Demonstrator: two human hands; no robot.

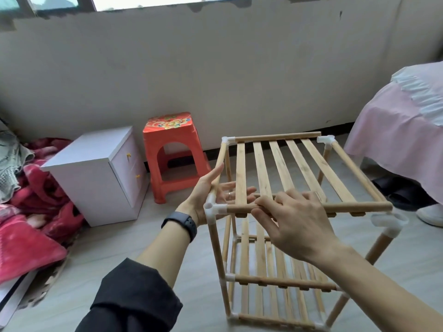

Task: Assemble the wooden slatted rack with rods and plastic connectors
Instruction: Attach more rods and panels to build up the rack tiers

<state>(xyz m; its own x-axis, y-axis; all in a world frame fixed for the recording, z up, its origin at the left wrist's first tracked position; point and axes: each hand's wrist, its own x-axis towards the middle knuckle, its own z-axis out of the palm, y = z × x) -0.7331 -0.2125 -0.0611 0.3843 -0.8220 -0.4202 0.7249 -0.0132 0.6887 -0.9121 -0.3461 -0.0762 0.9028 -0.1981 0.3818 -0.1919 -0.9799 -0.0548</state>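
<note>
A wooden slatted rack (282, 281) stands on the floor with lower shelves fitted into white plastic connectors. Its top slatted shelf (294, 168) sits in the front left corner connector (212, 207). The right end of the front rod (359, 207) hangs free just above the open front right connector (389, 222). The rear rod's right end stops short of the rear right connector (326, 140). My left hand (208, 190) lies palm up, straight fingers under the slats and thumb along the left rod. My right hand (294, 221) pinches the front rod between fingers and thumb.
A red plastic stool (172, 149) and a white bedside cabinet (96, 168) stand left of the rack by the wall. Red blankets (36, 212) are piled at far left. A pink-covered bed (402, 130) is on the right, with a white shoe (431, 214) below.
</note>
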